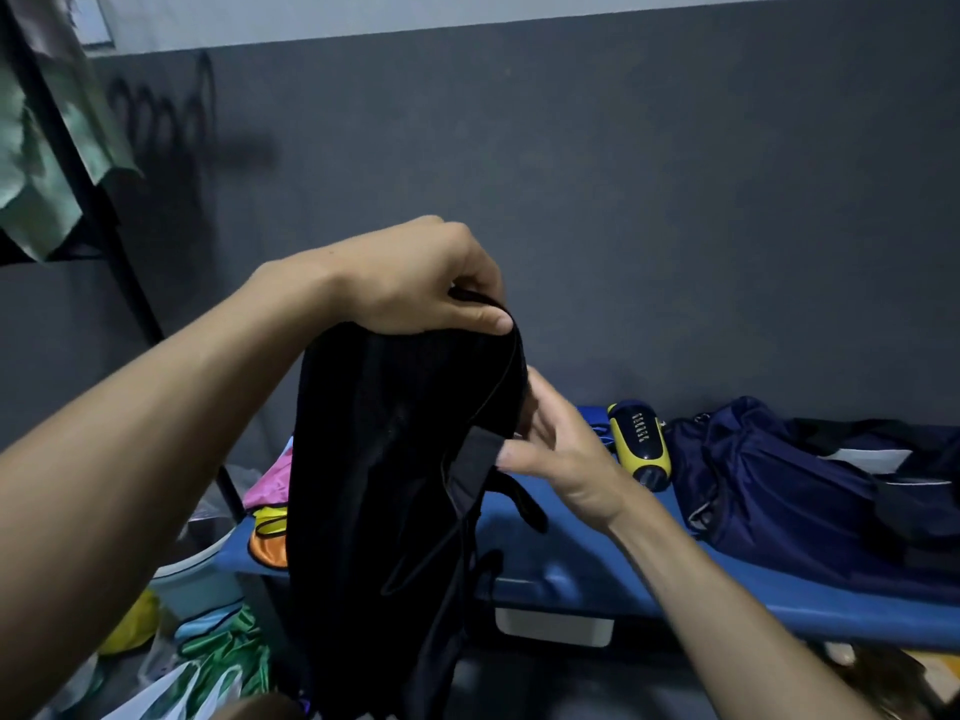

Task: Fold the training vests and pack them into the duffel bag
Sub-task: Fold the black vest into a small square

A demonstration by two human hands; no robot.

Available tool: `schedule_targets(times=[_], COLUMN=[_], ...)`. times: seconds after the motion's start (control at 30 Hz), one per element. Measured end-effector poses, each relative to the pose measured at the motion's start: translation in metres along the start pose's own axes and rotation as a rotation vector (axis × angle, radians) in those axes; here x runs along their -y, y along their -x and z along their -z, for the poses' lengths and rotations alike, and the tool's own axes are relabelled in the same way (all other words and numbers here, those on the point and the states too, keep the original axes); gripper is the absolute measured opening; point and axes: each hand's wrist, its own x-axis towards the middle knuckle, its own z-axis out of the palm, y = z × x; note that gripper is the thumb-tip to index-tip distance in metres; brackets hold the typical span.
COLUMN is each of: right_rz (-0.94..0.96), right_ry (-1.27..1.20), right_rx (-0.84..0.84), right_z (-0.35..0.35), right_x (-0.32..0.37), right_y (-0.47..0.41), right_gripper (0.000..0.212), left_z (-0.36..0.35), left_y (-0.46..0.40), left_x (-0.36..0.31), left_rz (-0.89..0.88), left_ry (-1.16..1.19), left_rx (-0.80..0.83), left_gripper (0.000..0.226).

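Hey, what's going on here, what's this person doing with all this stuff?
A person holds up a black vest: the left hand grips its top edge, the right hand pinches its side edge. It hangs unfolded above a blue lid. The navy duffel bag lies on that lid at the right, beside a yellow and black bottle. Pink and orange vests wait at the left.
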Motion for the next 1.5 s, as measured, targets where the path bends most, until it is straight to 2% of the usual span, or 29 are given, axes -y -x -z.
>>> schedule_targets(times=[0.13,0.23,0.37,0.43,0.5,0.6,0.7,0.77,0.97,1.17,1.3,1.43,1.5], right_rz=[-0.101,-0.136,-0.053,-0.019,0.031,0.112,0.160,0.159,0.108,0.072,-0.033,-0.137,-0.195], right_ry=[-0.169,-0.257,0.033,0.103,0.098,0.075,0.095,0.098,0.113,0.246,0.188,0.201,0.206], right_rx=[0.204,0.220,0.045,-0.075,-0.204,-0.310,-0.349,-0.364,-0.323,-0.240,-0.131,-0.055,-0.045], right_z=[0.005,0.009,-0.007,-0.017,-0.021,-0.016,-0.008,-0.005,0.011,0.023,0.028,0.036,0.042], right_x=[0.013,0.016,0.016,0.012,0.010,0.011,0.017,0.019,0.018,0.010,-0.002,-0.013,-0.019], right_y=[-0.008,-0.010,-0.014,-0.016,-0.018,-0.017,-0.011,-0.010,-0.005,0.000,0.006,0.016,0.020], right_gripper=[0.072,0.069,0.043,0.031,0.032,0.031,0.019,0.022,0.030,0.049,0.031,0.042,0.027], left_z=[0.010,0.014,0.015,0.013,0.011,0.010,0.005,0.001,-0.011,-0.021,-0.016,-0.008,-0.009], left_y=[0.008,0.016,0.022,0.022,0.023,0.027,0.028,0.026,0.017,0.004,-0.002,0.000,0.005], left_x=[0.002,0.004,0.002,0.000,0.001,0.005,0.012,0.015,0.019,0.013,0.006,0.007,0.011], left_rz=[0.019,0.031,0.016,0.015,0.011,0.017,0.069,0.118,0.168,0.155,0.126,0.144,0.152], left_ry=[-0.025,0.000,0.064,0.084,0.086,0.089,0.102,0.129,0.221,0.222,0.185,0.130,0.132], left_rx=[-0.004,0.007,0.007,0.024,0.022,-0.001,-0.027,-0.035,-0.027,-0.018,-0.015,0.017,0.016], left_gripper=[0.020,0.016,0.017,0.018,0.021,0.032,0.036,0.037,0.024,0.029,0.031,0.031,0.029])
